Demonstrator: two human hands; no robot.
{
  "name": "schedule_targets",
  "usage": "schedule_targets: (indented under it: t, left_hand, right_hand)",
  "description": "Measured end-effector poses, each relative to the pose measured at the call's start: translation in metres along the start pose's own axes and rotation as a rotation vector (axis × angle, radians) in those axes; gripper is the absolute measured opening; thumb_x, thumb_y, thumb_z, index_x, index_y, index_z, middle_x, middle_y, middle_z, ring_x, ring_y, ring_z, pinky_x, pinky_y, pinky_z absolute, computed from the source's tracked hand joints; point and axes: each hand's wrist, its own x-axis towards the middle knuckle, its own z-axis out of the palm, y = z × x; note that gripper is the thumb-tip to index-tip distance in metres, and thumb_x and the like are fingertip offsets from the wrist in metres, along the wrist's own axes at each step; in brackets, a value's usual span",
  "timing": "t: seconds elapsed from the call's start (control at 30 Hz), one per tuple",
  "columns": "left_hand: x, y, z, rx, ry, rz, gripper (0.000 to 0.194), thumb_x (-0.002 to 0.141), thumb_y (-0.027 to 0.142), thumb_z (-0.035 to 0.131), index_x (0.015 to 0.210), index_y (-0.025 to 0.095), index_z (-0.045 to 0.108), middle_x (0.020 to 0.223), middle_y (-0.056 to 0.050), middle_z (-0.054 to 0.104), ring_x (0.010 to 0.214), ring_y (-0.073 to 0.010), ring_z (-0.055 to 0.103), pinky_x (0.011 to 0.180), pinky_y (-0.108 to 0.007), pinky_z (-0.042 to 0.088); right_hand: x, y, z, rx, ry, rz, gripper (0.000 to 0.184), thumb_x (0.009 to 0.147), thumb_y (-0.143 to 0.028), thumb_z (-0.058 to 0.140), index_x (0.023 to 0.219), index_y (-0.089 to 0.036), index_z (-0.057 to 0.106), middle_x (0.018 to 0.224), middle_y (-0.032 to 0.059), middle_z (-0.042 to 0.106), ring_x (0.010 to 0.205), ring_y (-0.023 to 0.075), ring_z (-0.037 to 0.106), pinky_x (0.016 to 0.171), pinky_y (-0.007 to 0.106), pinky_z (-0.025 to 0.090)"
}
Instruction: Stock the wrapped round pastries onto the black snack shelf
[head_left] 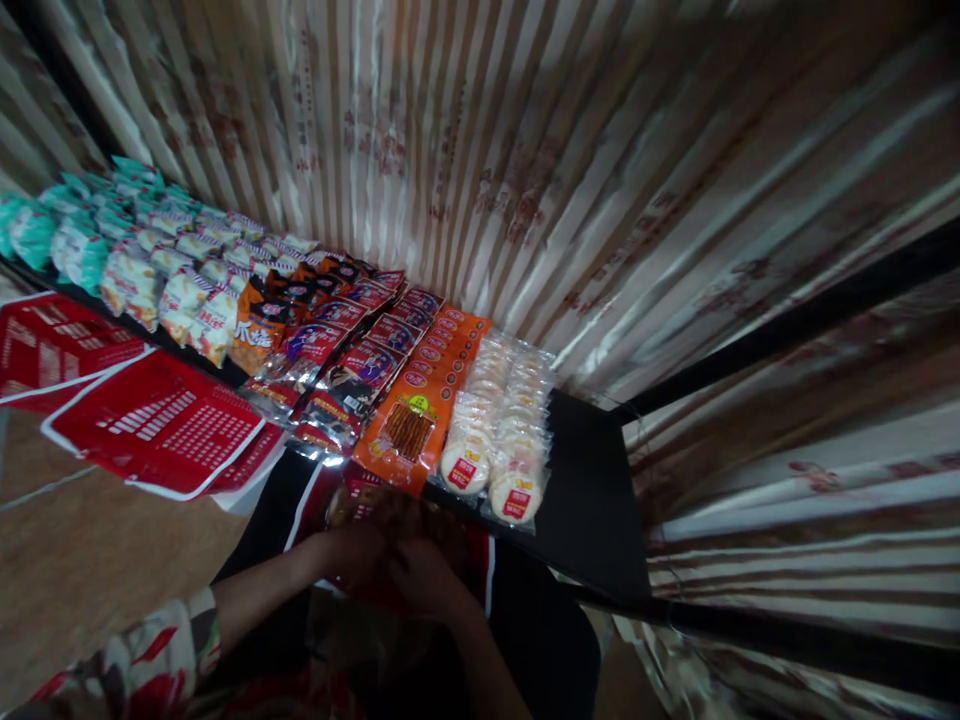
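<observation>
My left hand (pixel 352 552) and my right hand (pixel 424 575) are together low in the view, under the front edge of a black shelf (pixel 592 490). Both reach into a red basket (pixel 480 565) holding snack packets (pixel 360 500). The fingers are dark and smeared, so I cannot make out their grip. Just above the hands, rows of packets lie on the shelf: orange packs (pixel 424 400), clear packs of round white crackers (pixel 499 435), and dark red packs (pixel 352 370).
More snack packets, yellow-white (pixel 180 295) and teal (pixel 45 235), run along the shelf to the far left. Two red plastic baskets (pixel 161 425) hang at the left below the shelf. A striped curtain (pixel 525 160) backs the shelf. Brown floor (pixel 90 560) lies at lower left.
</observation>
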Motion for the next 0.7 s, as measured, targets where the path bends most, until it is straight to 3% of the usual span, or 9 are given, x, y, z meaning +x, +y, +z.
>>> schedule_targets:
  t: [0.13,0.23,0.27,0.37,0.43,0.53,0.6,0.7]
  left_hand:
    - [-0.014,0.017,-0.054,0.157,-0.094,0.168,0.019,0.071,0.007,0.051,0.068,0.016,0.068,0.071,-0.010,0.070,0.061,-0.0223,0.064,0.055,-0.028,0.048]
    - [-0.024,0.028,-0.113,-0.026,-0.097,0.312,0.020,0.076,0.012,0.050,0.075,0.021,0.068,0.073,-0.001,0.070,0.060,-0.0147,0.060,0.049,-0.019,0.041]
    - [-0.024,0.031,-0.134,-0.106,-0.147,0.353,0.021,0.078,0.013,0.049,0.082,0.022,0.067,0.077,0.002,0.070,0.062,-0.0125,0.060,0.049,-0.016,0.039]
    - [-0.009,0.038,-0.185,-0.124,-0.044,0.300,0.020,0.083,0.018,0.046,0.086,0.021,0.066,0.076,0.003,0.067,0.065,-0.0109,0.058,0.053,-0.016,0.039]
    - [0.016,0.040,-0.208,-0.061,0.182,0.217,0.025,0.087,0.019,0.040,0.087,0.020,0.065,0.082,0.001,0.067,0.071,-0.0123,0.059,0.064,-0.019,0.043]
    - [0.063,0.041,-0.224,-0.062,0.456,0.170,0.027,0.088,0.021,0.038,0.098,0.020,0.063,0.099,-0.002,0.067,0.090,-0.0152,0.060,0.082,-0.024,0.045]
    - [0.094,0.042,-0.227,-0.018,0.627,0.115,0.031,0.090,0.021,0.034,0.098,0.018,0.063,0.104,-0.005,0.065,0.097,-0.0167,0.058,0.090,-0.028,0.043]
    - [0.136,0.042,-0.229,0.101,0.831,0.031,0.035,0.091,0.025,0.031,0.107,0.015,0.060,0.127,-0.010,0.055,0.120,-0.0215,0.046,0.103,-0.037,0.033]
  right_hand:
    - [-0.024,-0.029,-0.060,-0.045,-0.095,-0.091,0.021,0.078,-0.022,0.050,0.083,-0.022,0.069,0.080,0.0034,0.072,0.068,0.0169,0.062,0.058,0.023,0.042]
    - [-0.044,-0.047,-0.116,0.010,-0.196,-0.148,0.024,0.080,-0.024,0.050,0.094,-0.024,0.069,0.090,0.0007,0.071,0.076,0.0154,0.064,0.065,0.021,0.044]
    - [-0.049,-0.049,-0.135,0.064,-0.242,-0.195,0.025,0.081,-0.026,0.050,0.097,-0.025,0.068,0.092,0.0000,0.071,0.079,0.0143,0.063,0.068,0.021,0.044]
    - [-0.053,-0.044,-0.186,0.331,-0.202,-0.146,0.032,0.086,-0.039,0.045,0.104,-0.022,0.065,0.093,0.0035,0.070,0.079,0.0146,0.063,0.066,0.022,0.048]
    - [-0.043,-0.028,-0.213,0.400,-0.025,-0.147,0.034,0.085,-0.045,0.047,0.100,-0.020,0.066,0.090,0.0042,0.069,0.081,0.0166,0.063,0.071,0.027,0.049]
    - [-0.014,0.007,-0.245,0.338,0.380,-0.140,0.038,0.081,-0.051,0.050,0.093,-0.019,0.068,0.082,0.0038,0.069,0.078,0.0193,0.062,0.073,0.034,0.050]
    - [0.010,0.030,-0.261,0.226,0.695,-0.133,0.040,0.081,-0.053,0.048,0.094,-0.021,0.068,0.094,0.0052,0.069,0.089,0.0223,0.062,0.084,0.040,0.048]
    - [0.045,0.058,-0.278,0.035,0.830,-0.207,0.045,0.078,-0.055,0.050,0.101,-0.021,0.069,0.115,0.0061,0.065,0.118,0.0259,0.050,0.106,0.045,0.030]
